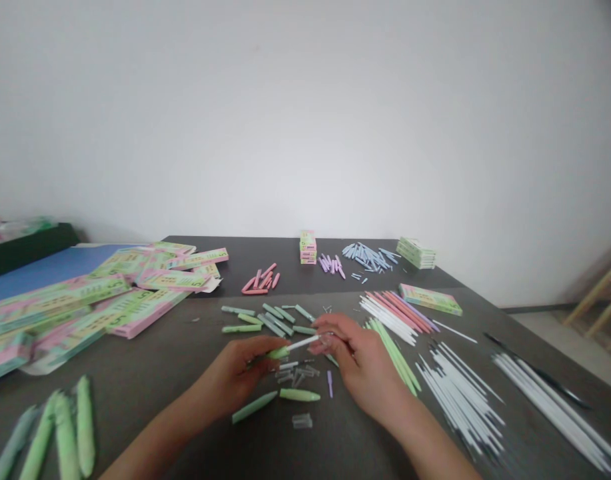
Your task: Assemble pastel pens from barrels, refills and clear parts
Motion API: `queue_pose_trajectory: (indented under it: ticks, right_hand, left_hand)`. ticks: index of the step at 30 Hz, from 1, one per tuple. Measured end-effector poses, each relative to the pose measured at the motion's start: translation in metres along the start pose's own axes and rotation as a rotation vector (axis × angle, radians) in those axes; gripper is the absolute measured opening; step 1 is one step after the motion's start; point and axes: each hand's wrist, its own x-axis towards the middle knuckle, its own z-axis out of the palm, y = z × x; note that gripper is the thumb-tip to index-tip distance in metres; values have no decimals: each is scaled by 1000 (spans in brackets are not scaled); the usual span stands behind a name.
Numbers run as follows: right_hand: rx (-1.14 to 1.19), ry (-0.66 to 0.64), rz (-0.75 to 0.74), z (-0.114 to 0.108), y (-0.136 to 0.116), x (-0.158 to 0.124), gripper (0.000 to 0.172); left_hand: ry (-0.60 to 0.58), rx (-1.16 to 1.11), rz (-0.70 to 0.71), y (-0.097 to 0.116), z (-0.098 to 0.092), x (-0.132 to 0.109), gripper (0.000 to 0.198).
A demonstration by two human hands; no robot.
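Centrally, the left hand (pixel 234 371) pinches a green barrel (pixel 279 352); the right hand (pixel 359 360) grips the white tube (pixel 302 343) projecting from it. Boxes (pixel 158 299) lie at frame left.

The far side is filled by a pale wall (pixel 305 120), edged at its foot by a dark skirting strip (pixel 530 309). On the left of the table (pixel 160 367), pink-and-green cartons (pixel 155 313) are heaped, some overlapped by others. Beside them a blue sheet (pixel 45 272) is partly covered, and a dark green tray (pixel 35 248) is seen at the left edge, its contents too blurred to be made out. A middle stack (pixel 308 247) and a right-hand stack (pixel 416 254) are set farther back; nearby, a single carton (pixel 430 299) is laid flat. Beyond, wooden bars (pixel 595 292), possibly a chair's, are glimpsed.
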Motion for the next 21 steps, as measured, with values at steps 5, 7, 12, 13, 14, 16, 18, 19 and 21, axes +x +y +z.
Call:
queue_pose_trajectory:
  ticks: [5,7,12,13,14,16,18,19,21]
  right_hand:
    - [127,57,96,-1,-2,2,8]
    - [140,88,80,-1,-3,1,9]
    - [108,161,-6,6,-8,-3,10]
    - [91,164,-31,8,-10,-4,10]
    - [68,164,-65,11,-11,-6,12]
    - [8,165,-189,14,-14,-10,16]
    - [-73,171,-374,16,-17,-14,22]
    - [-112,178,-461,16,-19,-16,25]
    - [-161,210,-560,13,-23,-20,30]
  left_hand:
    - [19,-29,1,5,-2,0,27]
    - [25,-12,-2,6,-2,-1,28]
    - [74,70,13,3,2,-3,24]
    - [85,96,13,2,3,-3,23]
    - [95,122,14,1,4,-4,22]
    - [109,157,29,0,6,-5,21]
    - [108,161,57,-1,9,-7,22]
    - [105,155,74,-1,10,-7,23]
    - [100,138,93,-1,10,-7,25]
